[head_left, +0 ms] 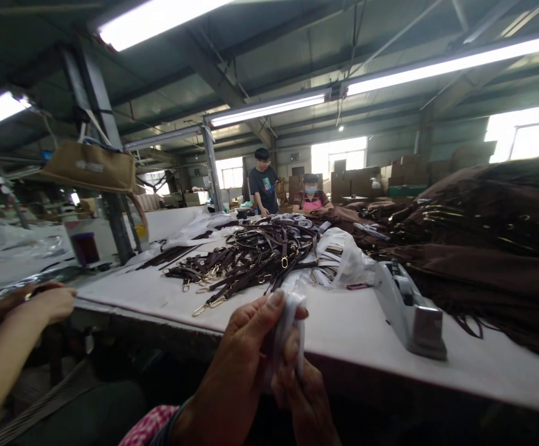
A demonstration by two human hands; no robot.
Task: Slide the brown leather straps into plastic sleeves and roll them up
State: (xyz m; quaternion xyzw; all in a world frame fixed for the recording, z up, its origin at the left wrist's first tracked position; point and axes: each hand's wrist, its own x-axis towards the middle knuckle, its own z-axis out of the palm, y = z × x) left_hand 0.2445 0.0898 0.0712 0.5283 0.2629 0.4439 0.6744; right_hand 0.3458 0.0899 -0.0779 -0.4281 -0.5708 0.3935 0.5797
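At the table's near edge, my left hand (pixel 241 347) is closed, thumb on top, around a whitish wrapped bundle (pixel 290 316) that looks like translucent plastic folded over something long. My right hand (pixel 304 387) grips the same bundle lower down, its fingers curled against it. What lies inside the wrapping cannot be made out. Beyond my hands, dark brown straps (pixel 236 263) with gold-coloured metal clasps lie heaped on the white tabletop (pixel 344 325).
A grey tape dispenser (pixel 409 310) stands at the right, beside a large pile of brown fabric (pixel 483 266). Behind my hands sits a clear plastic bag (pixel 346 254) of strips. A co-worker's arms (pixel 23 334) reach in from the left. Two people are across the table.
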